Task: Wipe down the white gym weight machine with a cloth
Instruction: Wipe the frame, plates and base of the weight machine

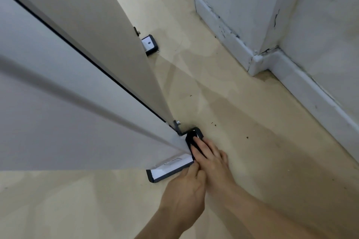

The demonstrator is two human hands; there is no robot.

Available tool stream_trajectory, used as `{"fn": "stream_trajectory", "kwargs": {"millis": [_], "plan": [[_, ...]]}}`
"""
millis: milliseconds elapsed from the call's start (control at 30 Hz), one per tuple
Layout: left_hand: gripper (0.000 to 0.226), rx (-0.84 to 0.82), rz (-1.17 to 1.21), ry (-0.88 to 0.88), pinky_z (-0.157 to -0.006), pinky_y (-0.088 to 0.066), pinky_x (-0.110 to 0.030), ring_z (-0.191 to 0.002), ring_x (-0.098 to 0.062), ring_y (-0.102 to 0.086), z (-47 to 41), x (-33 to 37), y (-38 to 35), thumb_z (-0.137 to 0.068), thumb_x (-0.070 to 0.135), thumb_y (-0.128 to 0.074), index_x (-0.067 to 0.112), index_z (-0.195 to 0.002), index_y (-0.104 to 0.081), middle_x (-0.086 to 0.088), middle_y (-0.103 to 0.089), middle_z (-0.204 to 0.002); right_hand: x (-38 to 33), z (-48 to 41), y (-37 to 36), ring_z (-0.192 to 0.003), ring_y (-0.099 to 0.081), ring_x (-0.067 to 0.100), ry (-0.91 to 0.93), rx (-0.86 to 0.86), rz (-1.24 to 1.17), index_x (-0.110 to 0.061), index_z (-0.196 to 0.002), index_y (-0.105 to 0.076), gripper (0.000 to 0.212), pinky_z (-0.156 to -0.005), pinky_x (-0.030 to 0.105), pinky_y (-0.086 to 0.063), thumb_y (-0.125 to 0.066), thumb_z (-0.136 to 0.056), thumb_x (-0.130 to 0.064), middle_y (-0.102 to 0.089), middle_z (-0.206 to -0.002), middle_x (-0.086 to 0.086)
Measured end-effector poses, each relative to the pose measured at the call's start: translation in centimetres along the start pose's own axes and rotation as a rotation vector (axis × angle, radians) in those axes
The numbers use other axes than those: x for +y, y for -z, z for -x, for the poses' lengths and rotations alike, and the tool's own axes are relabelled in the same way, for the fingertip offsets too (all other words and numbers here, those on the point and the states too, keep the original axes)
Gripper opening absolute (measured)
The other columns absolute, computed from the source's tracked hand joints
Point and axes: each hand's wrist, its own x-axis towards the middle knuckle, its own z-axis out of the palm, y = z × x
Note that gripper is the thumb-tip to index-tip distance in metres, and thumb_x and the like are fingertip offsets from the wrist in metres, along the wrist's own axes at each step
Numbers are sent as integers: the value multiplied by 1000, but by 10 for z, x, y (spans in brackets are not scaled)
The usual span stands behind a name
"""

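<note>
The white weight machine point(81, 91) fills the left as tall slanted panels. Its near base foot point(167, 170), white with black trim, lies on the floor at lower centre. A black cloth point(190, 140) sits on the far end of that foot. My right hand point(210, 158) presses the cloth down with straight fingers. My left hand point(186, 188) is just below it, fingers curled at the cloth's near end by the foot's edge. Most of the cloth is hidden under my hands.
A second machine foot point(150, 44) lies farther back on the beige floor point(242, 122). A white wall with a scuffed skirting board point(258, 62) and a jutting corner runs along the right. Dark crumbs dot the floor near the foot.
</note>
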Motion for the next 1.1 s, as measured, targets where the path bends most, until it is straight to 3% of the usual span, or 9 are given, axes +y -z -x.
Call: {"fn": "stream_trajectory", "kwargs": {"millis": [133, 300, 467, 601, 734, 801, 934, 1034, 1101], "plan": [[51, 74, 189, 105, -87, -42, -21, -115, -12, -46, -5, -3, -11, -81, 7, -40, 22, -129, -45, 8, -42, -135, 13, -32, 17, -124, -51, 26, 201, -5, 89, -21, -126, -61, 48, -83, 41, -43, -56, -78, -19, -53, -140, -5], [69, 164, 381, 257, -106, -26, -14, -140, -11, -28, -22, 9, -23, -85, 6, -43, 14, -150, -21, 3, -20, -157, 20, -82, 15, -113, -43, 27, 6, 103, 46, -19, -135, -54, 39, -91, 38, -41, -50, -97, -14, -54, -139, -7], [34, 88, 372, 171, -85, -44, -31, -106, -18, -50, -7, 4, -30, -83, 7, -41, 17, -115, -45, 3, -45, -117, 10, 2, 7, -112, -51, 28, -62, 101, -228, -14, -124, -65, 42, -93, 32, -45, -58, -85, -1, -56, -132, 3], [59, 157, 413, 165, -78, -42, -24, -100, -13, -49, -1, -8, -36, -77, 4, -42, 23, -132, -39, 10, -40, -127, 7, -59, 29, -102, -57, 30, -95, 104, -239, -10, -111, -72, 27, -89, 32, -44, -60, -87, -4, -58, -116, 12], [76, 178, 511, 254, -83, -33, -8, -111, -6, -47, -5, -5, -38, -81, 4, -43, 27, -149, -21, 14, -30, -143, 9, -71, 19, -126, -39, 30, 8, -10, -19, -12, -144, -44, 50, -108, 33, -31, -47, -95, -9, -32, -156, 5], [76, 176, 469, 220, -84, -26, -3, -112, -5, -44, -5, -4, -38, -80, 5, -44, 24, -150, -21, 11, -31, -144, 7, -35, 6, -128, -37, 29, -5, -5, -43, -12, -147, -40, 52, -110, 30, -32, -50, -96, -10, -32, -156, -2], [67, 184, 451, 199, -86, -24, -2, -117, -8, -43, -7, -3, -36, -83, 6, -45, 17, -147, -28, 6, -36, -140, 0, -11, 13, -106, -45, 20, -109, -7, -161, -16, -121, -67, 32, -86, 15, -36, -52, -94, -7, -64, -122, -7], [53, 199, 537, 237, -81, -36, -13, -108, -13, -50, -9, -2, -36, -81, 6, -47, 20, -132, -39, 5, -44, -125, -13, 0, 28, -80, -60, 22, -254, -135, -108, -13, -72, -66, 20, -63, 29, -38, -51, -86, -15, -70, -83, 4], [61, 190, 552, 239, -83, -41, -19, -107, -9, -48, -8, -2, -39, -82, 12, -49, 25, -138, -33, 11, -42, -129, -21, 9, 37, -66, -60, 20, -369, -188, -200, -13, -65, -62, 20, -56, 31, -44, -52, -81, -18, -67, -70, 2]]}}
